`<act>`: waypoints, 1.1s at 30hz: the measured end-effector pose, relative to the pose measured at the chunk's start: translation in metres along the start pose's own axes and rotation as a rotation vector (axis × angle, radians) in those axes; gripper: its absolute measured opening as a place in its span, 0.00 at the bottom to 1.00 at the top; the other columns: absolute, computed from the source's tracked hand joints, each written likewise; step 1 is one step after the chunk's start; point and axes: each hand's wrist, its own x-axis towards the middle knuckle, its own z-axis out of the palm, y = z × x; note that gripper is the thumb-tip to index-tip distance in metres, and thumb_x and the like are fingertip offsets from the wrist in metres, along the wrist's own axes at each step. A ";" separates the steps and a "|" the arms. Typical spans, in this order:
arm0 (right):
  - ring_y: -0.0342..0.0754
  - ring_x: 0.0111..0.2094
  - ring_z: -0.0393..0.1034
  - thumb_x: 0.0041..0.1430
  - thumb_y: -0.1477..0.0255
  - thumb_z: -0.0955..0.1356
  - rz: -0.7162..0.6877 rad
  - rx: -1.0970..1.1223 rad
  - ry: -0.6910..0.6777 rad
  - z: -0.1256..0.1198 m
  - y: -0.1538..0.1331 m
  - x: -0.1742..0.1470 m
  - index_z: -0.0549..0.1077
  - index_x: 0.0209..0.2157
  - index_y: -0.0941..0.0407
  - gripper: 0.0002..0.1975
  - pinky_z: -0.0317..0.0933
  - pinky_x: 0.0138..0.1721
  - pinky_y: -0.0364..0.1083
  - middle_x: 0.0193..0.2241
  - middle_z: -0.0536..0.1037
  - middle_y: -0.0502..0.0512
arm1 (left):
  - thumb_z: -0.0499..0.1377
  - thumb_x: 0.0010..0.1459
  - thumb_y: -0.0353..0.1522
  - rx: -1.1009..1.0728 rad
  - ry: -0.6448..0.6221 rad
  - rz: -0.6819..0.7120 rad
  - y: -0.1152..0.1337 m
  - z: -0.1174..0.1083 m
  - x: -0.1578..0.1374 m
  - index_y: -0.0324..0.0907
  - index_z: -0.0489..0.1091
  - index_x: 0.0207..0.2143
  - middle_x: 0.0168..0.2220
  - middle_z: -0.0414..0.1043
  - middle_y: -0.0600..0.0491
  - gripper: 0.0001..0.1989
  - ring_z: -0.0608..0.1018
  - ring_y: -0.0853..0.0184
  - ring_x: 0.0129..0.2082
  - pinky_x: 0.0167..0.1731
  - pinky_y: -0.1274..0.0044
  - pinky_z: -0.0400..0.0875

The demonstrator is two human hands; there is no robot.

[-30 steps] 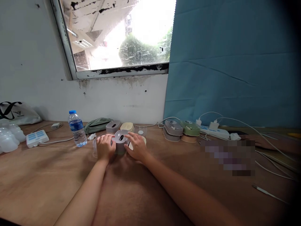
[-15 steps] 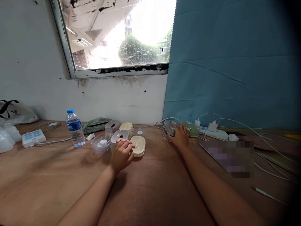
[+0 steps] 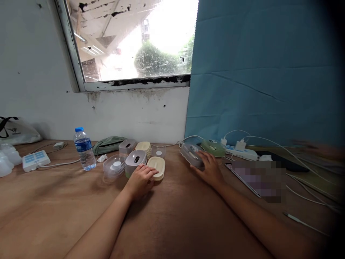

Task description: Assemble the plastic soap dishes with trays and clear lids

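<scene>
My right hand (image 3: 211, 169) grips the right end of a grey oval container (image 3: 190, 154) with a clear scalloped rim, fingers on top and thumb low at the front. The container sits tilted. Beside it at the back is a similar green container (image 3: 213, 147). My left hand (image 3: 140, 180) reaches over the near edge of a cream lid (image 3: 156, 166), fingers stretched and their tips at its surface; its thumb is partly hidden. Just behind that hand stands a pale lilac slotted box (image 3: 135, 162). Clear round lids (image 3: 114, 166) lie stacked to its left.
A water bottle (image 3: 84, 149), a green pouch (image 3: 107, 144) and a white power strip (image 3: 36, 160) are on the left. More cream pieces (image 3: 143, 146) sit behind. On the right are cables, chargers (image 3: 239, 144), a blurred-out phone (image 3: 256, 180) and another person's blurred hand (image 3: 318, 147).
My right hand has closed on the grey container and tipped it, drawing it slightly away from the green one. My left hand has lowered, its fingers now stretched to the cream lid.
</scene>
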 end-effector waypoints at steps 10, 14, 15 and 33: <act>0.57 0.55 0.52 0.49 0.63 0.66 -0.136 0.291 -0.409 -0.073 -0.031 -0.049 0.59 0.53 0.49 0.28 0.53 0.53 0.58 0.52 0.62 0.58 | 0.50 0.57 0.26 0.027 -0.129 0.045 -0.003 0.019 0.004 0.44 0.66 0.41 0.37 0.73 0.52 0.11 0.73 0.66 0.38 0.39 0.73 0.66; 0.57 0.57 0.50 0.46 0.63 0.67 -0.130 0.420 -0.527 -0.084 -0.034 -0.051 0.63 0.50 0.51 0.26 0.52 0.54 0.57 0.55 0.57 0.60 | 0.52 0.56 0.26 0.024 -0.095 0.046 -0.005 0.024 0.003 0.45 0.66 0.42 0.37 0.73 0.52 0.12 0.73 0.66 0.38 0.39 0.73 0.66; 0.57 0.57 0.49 0.45 0.62 0.68 -0.119 0.449 -0.547 -0.085 -0.035 -0.051 0.64 0.48 0.52 0.26 0.53 0.53 0.57 0.56 0.55 0.61 | 0.52 0.56 0.26 0.028 -0.090 0.043 -0.005 0.025 0.003 0.45 0.66 0.42 0.37 0.73 0.52 0.12 0.73 0.66 0.38 0.39 0.73 0.66; 0.55 0.51 0.62 0.50 0.53 0.63 0.331 0.970 -0.339 -0.069 -0.042 -0.053 0.59 0.47 0.53 0.26 0.56 0.51 0.54 0.51 0.65 0.63 | 0.58 0.48 0.41 -0.457 -0.130 -0.057 0.061 -0.007 0.006 0.42 0.54 0.52 0.50 0.62 0.46 0.30 0.65 0.60 0.50 0.50 0.70 0.60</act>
